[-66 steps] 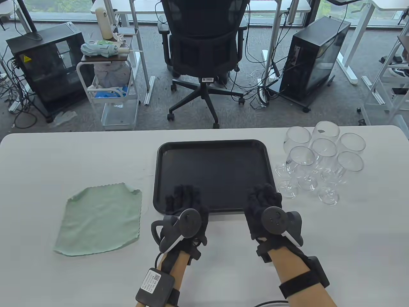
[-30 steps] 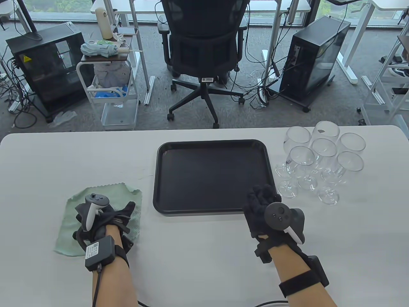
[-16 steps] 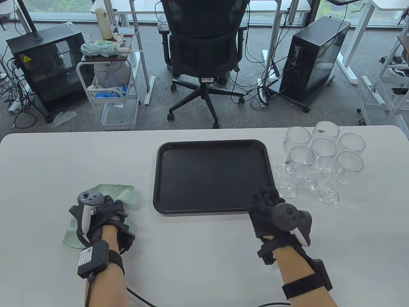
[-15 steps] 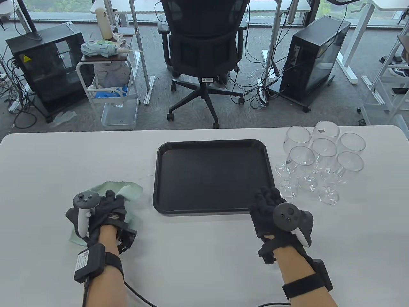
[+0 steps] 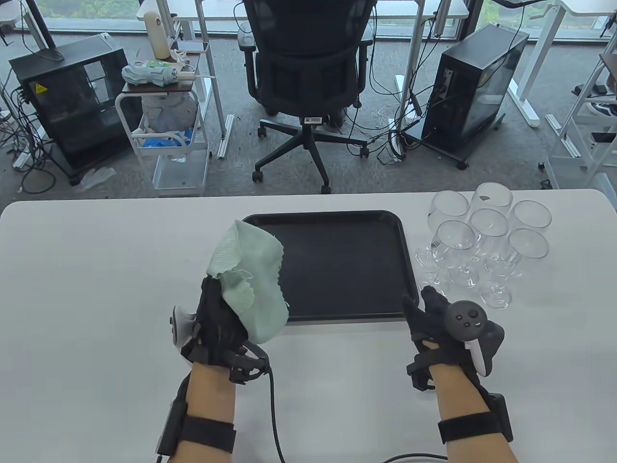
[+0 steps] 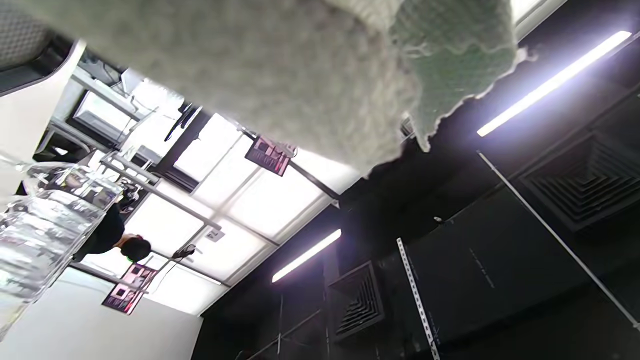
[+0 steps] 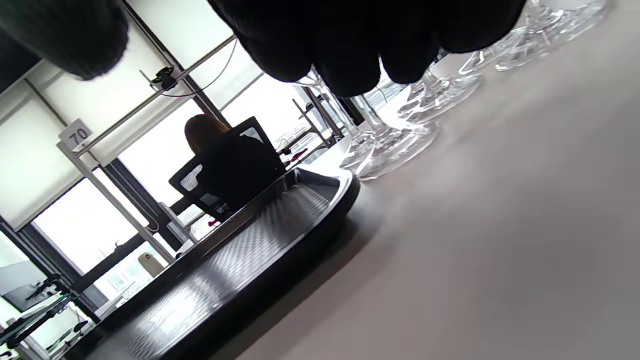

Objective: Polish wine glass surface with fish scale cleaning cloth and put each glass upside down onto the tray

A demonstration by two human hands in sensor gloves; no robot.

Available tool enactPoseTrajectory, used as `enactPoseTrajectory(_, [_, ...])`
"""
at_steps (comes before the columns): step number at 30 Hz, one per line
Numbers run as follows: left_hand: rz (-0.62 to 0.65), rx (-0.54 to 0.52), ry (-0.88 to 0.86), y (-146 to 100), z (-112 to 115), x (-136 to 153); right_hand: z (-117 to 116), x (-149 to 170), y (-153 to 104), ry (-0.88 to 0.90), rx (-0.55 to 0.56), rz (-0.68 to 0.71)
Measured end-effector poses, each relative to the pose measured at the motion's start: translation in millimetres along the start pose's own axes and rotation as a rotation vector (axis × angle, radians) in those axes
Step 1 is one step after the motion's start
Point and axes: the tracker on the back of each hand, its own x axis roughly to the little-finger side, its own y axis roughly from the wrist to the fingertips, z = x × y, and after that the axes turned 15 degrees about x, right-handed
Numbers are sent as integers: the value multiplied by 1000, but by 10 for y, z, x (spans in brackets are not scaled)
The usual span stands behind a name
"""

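Green cloth (image 5: 250, 284) draped over the palm-up left hand (image 5: 217, 328), raised above the tray (image 5: 337, 217)'s near-left corner, grip hidden under it | right hand (image 5: 434, 318) loosely spread at tray's near-right corner, just short of the glasses (image 5: 482, 241)

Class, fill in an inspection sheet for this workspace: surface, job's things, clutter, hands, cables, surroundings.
Surface: white table, no spills seen.
Job's things: black tray with nothing on it; six wine glasses upright beside it; green cloth lifted off the table.
Clutter: nothing seen on the table.
Hands: left hand holds the cloth; right hand holds nothing, near the tray's corner.
Cables: black cable trails from the left glove.
Surroundings: office chair, computer towers, a cart.
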Motion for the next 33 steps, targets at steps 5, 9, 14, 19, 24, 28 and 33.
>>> enactPoseTrajectory(5, [6,16,23,-1,13,-2,12,196,154,18,16,-152])
enactPoseTrajectory(9, [2,2,9,-50,-3,27,-105,273,341,31,2,-273])
enactPoseTrajectory(14, [0,12,14,-64,10,27,-197,251,545,-28,46,-330])
enactPoseTrajectory(19, [-8,25,18,-68,11,33,-330,263,682,-46,77,-405])
enactPoseTrajectory(24, [-10,25,16,-71,33,29,-421,252,772,-87,93,-423])
enactPoseTrajectory(28, [-9,26,15,-73,27,27,-464,248,811,-76,101,-443])
enactPoseTrajectory(33, [-13,24,15,-77,29,23,-443,245,789,-52,98,-445])
